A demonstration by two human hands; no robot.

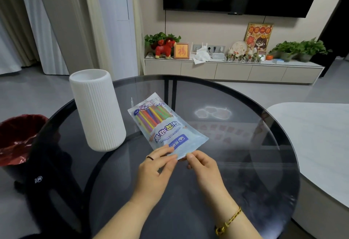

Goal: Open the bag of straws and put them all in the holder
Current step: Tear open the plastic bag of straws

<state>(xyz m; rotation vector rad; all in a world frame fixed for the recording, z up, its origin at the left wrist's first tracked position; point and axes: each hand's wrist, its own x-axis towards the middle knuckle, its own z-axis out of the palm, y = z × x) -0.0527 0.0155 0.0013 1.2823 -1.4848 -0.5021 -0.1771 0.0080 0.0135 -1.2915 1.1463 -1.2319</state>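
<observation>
A pale blue bag of straws [164,125] lies flat on the round dark glass table [245,144], its coloured straws showing through a clear window at the far end. My left hand [156,169] pinches the bag's near edge from the left. My right hand [203,165] pinches the same edge just to the right, thumb on top. The bag looks sealed. The holder [97,110], a tall white ribbed cylinder with an open top, stands upright on the table to the left of the bag.
A bin with a red liner [17,138] sits on the floor at the left, below the table edge. A white low table [317,144] adjoins on the right. A TV cabinet with plants and ornaments [234,69] lines the far wall.
</observation>
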